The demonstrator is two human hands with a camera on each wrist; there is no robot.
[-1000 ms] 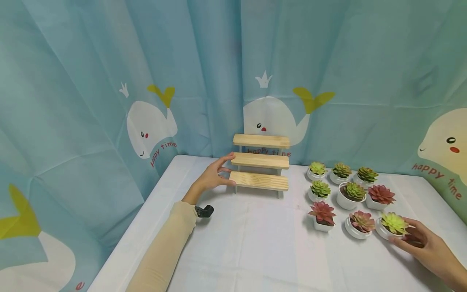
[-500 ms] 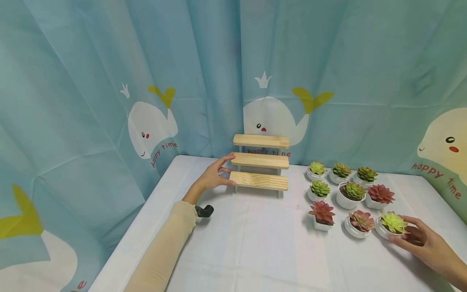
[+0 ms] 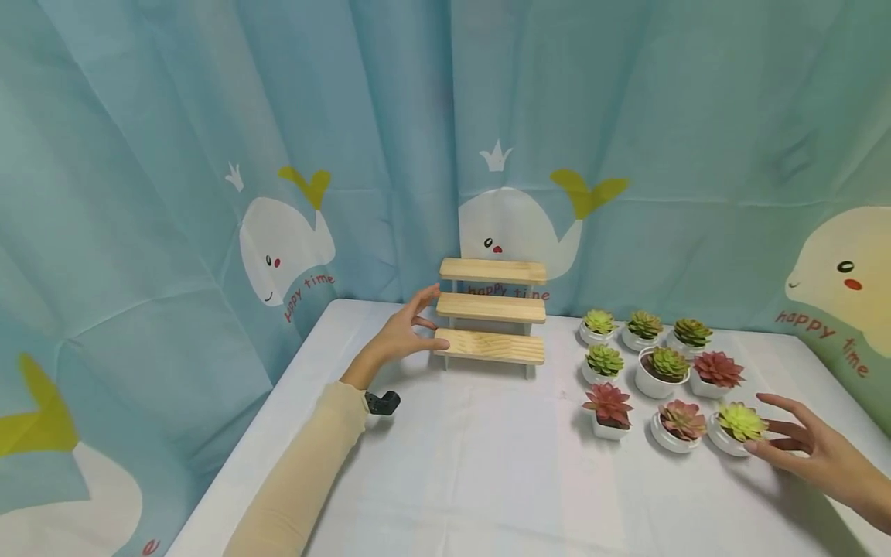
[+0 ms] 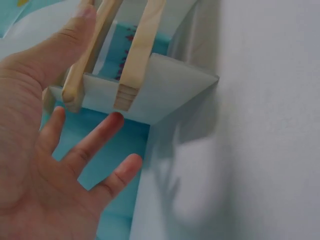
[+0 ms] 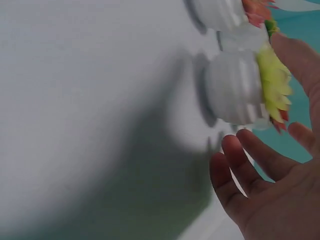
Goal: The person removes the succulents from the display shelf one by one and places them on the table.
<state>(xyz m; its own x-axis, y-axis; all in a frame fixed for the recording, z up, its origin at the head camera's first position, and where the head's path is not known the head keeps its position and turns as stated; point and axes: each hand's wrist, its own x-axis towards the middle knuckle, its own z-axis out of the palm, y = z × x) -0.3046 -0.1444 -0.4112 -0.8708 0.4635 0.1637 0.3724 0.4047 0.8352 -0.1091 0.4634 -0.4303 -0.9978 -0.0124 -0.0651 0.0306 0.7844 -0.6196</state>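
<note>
My left hand (image 3: 401, 333) is beside the left end of a three-tier wooden shelf stand (image 3: 490, 346), fingers spread. In the left wrist view its thumb overlaps the wooden boards (image 4: 135, 60), with the fingertips near the board ends and the white side panel (image 4: 170, 82). My right hand (image 3: 817, 452) is spread around the right side of a yellow-green potted succulent (image 3: 740, 424) in a round white pot. In the right wrist view the white pot (image 5: 232, 87) stands on the table, and a gap shows between it and the fingertips.
Several other potted succulents stand in rows on the right, including a red one (image 3: 608, 406), a pinkish one (image 3: 682, 422) and a green one (image 3: 664, 367). A blue whale-print curtain (image 3: 390, 139) hangs behind the white-covered table (image 3: 487, 464).
My right hand's fingers have spread and come away from the yellow-green succulent's pot, which stays in its place. The left hand has hardly changed. The head view has shifted slightly.
</note>
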